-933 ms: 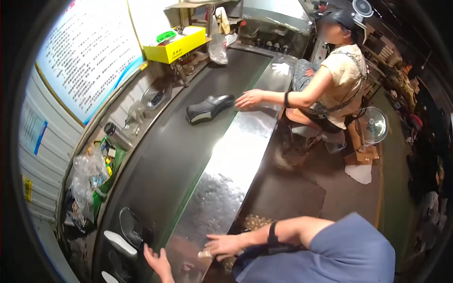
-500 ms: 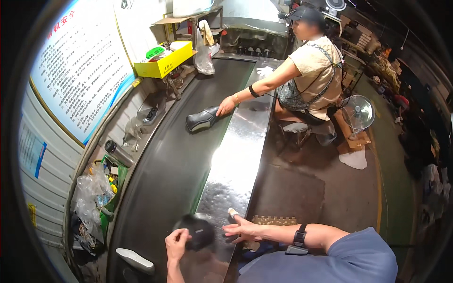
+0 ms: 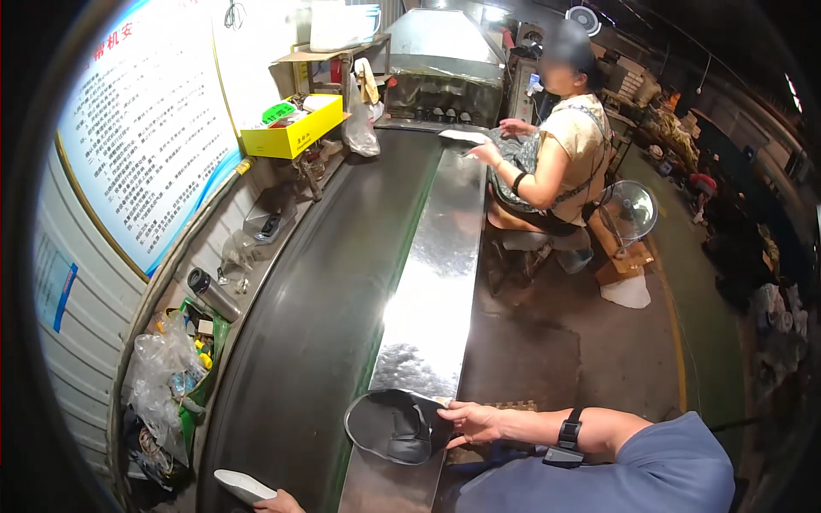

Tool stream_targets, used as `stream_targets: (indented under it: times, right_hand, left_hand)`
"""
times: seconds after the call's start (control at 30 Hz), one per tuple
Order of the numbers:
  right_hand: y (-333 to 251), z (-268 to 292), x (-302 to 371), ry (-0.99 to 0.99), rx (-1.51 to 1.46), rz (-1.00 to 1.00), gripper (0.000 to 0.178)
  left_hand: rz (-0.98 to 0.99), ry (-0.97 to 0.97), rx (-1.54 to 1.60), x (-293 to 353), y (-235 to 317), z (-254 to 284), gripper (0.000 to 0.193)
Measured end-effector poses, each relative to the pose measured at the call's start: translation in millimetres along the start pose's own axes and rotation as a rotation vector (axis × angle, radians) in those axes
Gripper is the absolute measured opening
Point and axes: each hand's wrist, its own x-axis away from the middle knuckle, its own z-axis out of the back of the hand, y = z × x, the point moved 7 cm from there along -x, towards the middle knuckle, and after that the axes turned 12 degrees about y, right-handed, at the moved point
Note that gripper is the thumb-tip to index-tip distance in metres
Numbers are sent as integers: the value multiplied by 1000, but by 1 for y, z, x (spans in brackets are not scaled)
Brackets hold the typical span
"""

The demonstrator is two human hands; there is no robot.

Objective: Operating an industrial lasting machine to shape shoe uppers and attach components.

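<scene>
A dark grey shoe upper [image 3: 395, 425] lies half on the black conveyor belt [image 3: 321, 316] and half on the shiny metal ledge [image 3: 438, 274] in front of me. My right hand [image 3: 469, 422], a dark watch on its wrist, pinches the upper's right edge. My left hand [image 3: 275, 504] only shows a sliver at the bottom edge, right beside a white insole [image 3: 243, 486] lying on the belt; its fingers are hidden.
A seated co-worker [image 3: 560, 145] at the far end handles a white piece [image 3: 466, 137] by the belt. A yellow box [image 3: 291, 132], a metal bottle [image 3: 214, 294] and plastic bags [image 3: 158, 376] line the left wall. A small fan [image 3: 629, 214] stands on the floor.
My view has tilted. The grey upper has slid right onto the metal ledge under my right hand. My left hand left it and dropped to the white insole. The co-worker's arm drew back from the belt.
</scene>
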Motion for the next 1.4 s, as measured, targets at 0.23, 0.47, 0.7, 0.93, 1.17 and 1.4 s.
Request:
stream_targets:
  times: [0.23, 0.47, 0.7, 0.93, 1.17, 1.4]
  right_hand:
    - [-10, -18, 1, -104, 85, -14, 86]
    - [-30, -6, -32, -156, 106, 130, 35]
    - [-57, 5, -40, -118, -33, 174, 34]
    - [-77, 5, -31, 89, 119, 325, 30]
    - [-86, -13, 46, -221, 1301, 1011, 33]
    - [6, -13, 70, -566, 1506, 1795, 26]
  left_hand:
    - [432, -408, 354, 5, -33, -30, 105]
    - [-500, -152, 460, 59, 53, 130, 65]
    - [-998, -203, 773, 194, 142, 236, 39]
    - [-1284, -136, 814, 317, 185, 249, 37]
    - [916, -1446, 1870, 226, 179, 171, 69]
    - [775, -1359, 1146, 191, 127, 87, 33]
